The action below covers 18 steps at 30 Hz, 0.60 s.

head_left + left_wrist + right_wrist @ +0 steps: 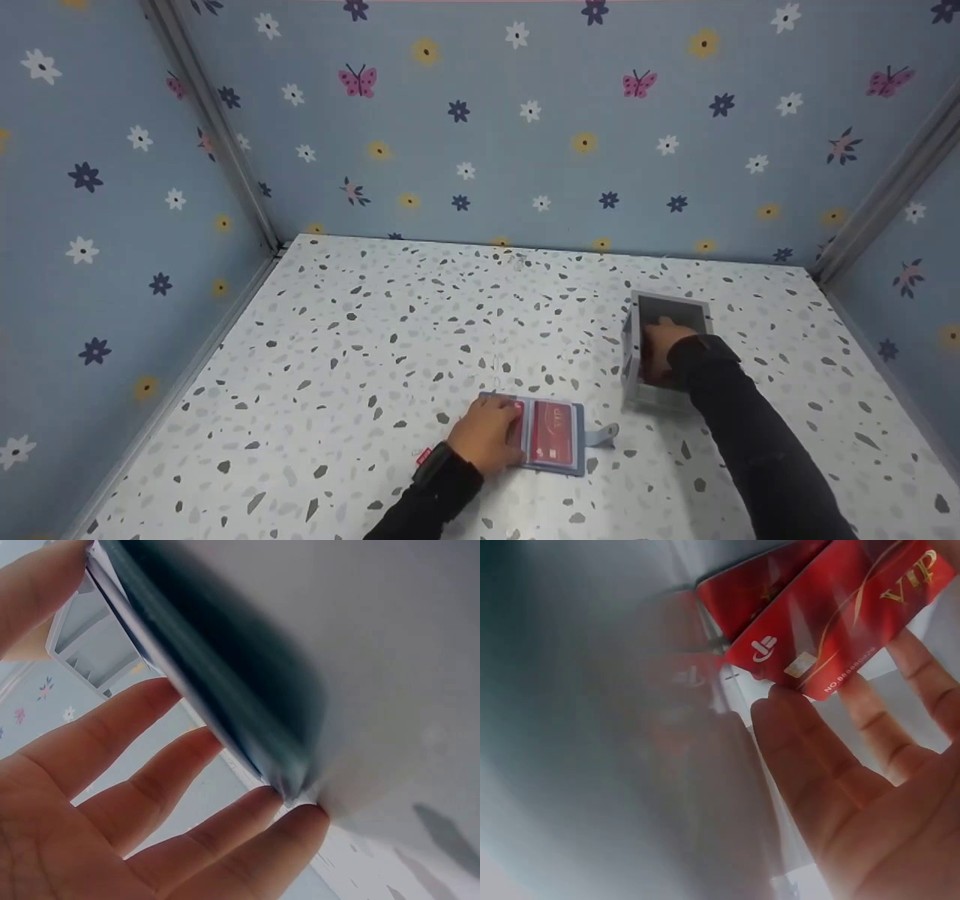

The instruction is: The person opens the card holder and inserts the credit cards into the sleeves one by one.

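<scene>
A blue-grey card holder (579, 442) lies unfolded on the table, a red card (553, 432) in its right-hand sleeve and its snap strap (602, 435) sticking out to the right. My left hand (484, 436) holds its left part, with thumb and fingers at opposite edges; the holder's side (202, 701) shows close up in the left wrist view. Inside a grey open-topped box (632, 352), my right hand (664, 345) pinches a red VIP card (817, 630). Another red card (739, 596) lies partly behind that one.
The speckled white table (360, 360) ends at a flowered blue wall (480, 135) at the back, with further panels left and right. Metal posts (217, 127) stand at the corners. A small red tag (424, 456) shows beside the left wrist.
</scene>
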### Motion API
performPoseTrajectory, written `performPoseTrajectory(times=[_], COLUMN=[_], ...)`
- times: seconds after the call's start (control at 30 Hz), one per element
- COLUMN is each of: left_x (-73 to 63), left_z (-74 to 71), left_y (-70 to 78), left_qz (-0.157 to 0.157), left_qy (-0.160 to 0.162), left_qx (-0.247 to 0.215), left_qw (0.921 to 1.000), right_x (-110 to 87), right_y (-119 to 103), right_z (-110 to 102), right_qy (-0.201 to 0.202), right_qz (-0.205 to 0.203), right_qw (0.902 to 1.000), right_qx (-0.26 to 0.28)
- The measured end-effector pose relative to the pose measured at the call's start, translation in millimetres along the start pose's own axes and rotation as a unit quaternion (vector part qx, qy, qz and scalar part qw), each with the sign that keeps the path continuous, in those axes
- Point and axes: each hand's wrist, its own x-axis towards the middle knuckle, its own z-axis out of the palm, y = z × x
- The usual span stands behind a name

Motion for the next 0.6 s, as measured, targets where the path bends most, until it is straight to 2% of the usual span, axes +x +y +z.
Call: performPoseTrajectory(times=[0.2,0.4,0.6], left_x=[0.2,-0.4,-1.0], left_z=[0.7,1.2,0.9], left_y=[1.2,1.5,0.5], left_qz=[-0.010,-0.014,-0.009], left_qy=[-0.005,-0.012,0.000], left_qx=[0.000,-0.005,-0.010], left_qw=[0.9999,0.9998,0.9999], right_x=[-9.2,-20.9,-34.9], right_y=[0,2,5], right_z=[-13,-31,-43], right_qy=[0.020,0.009,0.008], right_qz=[-0.011,-0.046,-0.069], right_qw=[0.9995,0.9982,0.9955], right_qx=[0.022,0.039,0.065])
